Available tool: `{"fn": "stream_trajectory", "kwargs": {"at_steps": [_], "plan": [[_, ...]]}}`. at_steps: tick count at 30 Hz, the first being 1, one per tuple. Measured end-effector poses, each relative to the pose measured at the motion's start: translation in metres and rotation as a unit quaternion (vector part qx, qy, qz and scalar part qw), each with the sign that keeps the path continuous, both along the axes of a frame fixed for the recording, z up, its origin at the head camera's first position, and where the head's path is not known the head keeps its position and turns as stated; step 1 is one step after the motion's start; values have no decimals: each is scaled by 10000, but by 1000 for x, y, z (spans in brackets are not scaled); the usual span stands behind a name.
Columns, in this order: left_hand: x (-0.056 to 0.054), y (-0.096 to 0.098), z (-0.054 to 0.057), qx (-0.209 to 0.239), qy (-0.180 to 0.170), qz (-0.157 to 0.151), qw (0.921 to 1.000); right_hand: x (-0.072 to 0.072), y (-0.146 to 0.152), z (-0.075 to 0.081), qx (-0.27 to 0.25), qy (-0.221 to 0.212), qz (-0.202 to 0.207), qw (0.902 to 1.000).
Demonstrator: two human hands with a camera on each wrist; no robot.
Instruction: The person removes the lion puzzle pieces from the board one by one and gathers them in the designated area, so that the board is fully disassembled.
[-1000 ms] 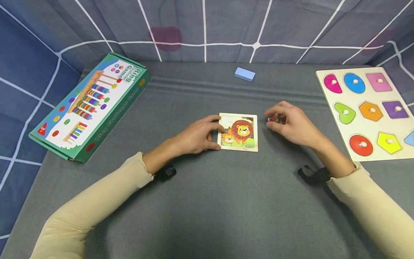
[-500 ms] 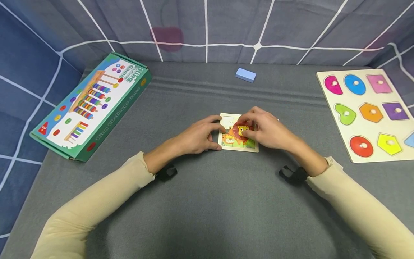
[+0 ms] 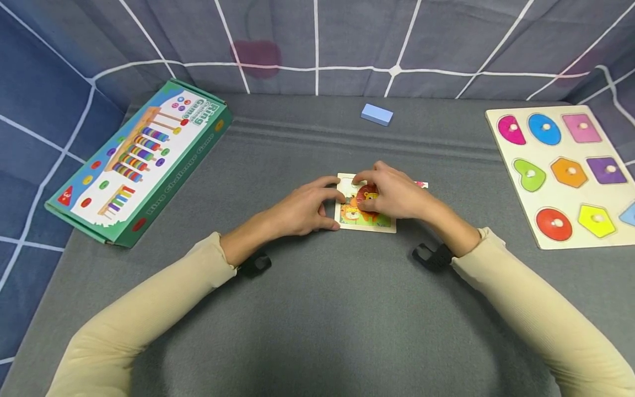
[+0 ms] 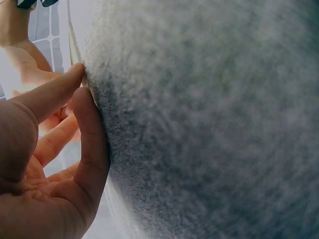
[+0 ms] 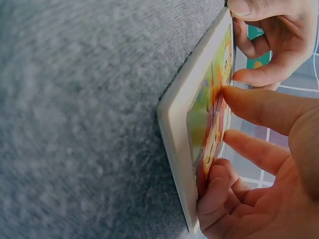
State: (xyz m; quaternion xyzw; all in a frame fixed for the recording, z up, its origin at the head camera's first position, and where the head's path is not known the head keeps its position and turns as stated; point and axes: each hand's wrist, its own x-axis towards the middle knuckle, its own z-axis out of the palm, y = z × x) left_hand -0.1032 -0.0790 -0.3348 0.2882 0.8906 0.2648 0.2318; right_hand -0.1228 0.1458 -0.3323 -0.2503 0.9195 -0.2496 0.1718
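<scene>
A small square lion puzzle (image 3: 351, 215) in a pale wooden frame lies on the grey cloth. My left hand (image 3: 307, 208) holds the puzzle frame by its left edge, thumb at the near left corner and fingers along the side. From the right, my right hand (image 3: 394, 194) reaches over the puzzle and covers its right part. In the right wrist view, the thumb (image 5: 259, 107) and a fingertip touch the picture surface, while the other fingers bend at the frame's edge. A puzzle piece with pink on it (image 3: 421, 184) lies just beyond the right hand, partly hidden.
A green ring game box (image 3: 144, 165) lies at the left. A blue block (image 3: 377, 114) rests near the back. At the right is a shape puzzle board (image 3: 533, 212) with knobbed pieces. Tiled-pattern cloth (image 3: 347, 44) rises behind.
My right hand has left the loose piece on the cloth, come left over the puzzle, then slid a little farther left across the picture. The left hand has stayed at the frame.
</scene>
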Motion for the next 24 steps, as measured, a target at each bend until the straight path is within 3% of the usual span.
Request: {"fn": "stream_trajectory", "kwargs": {"at_steps": [13, 24], "plan": [[0, 0, 1, 19, 1, -31, 10000, -1, 1, -2, -310, -94, 50, 9995], [0, 0, 0, 64, 18, -26, 10000, 1, -1, -2, -279, -68, -183, 9994]]}}
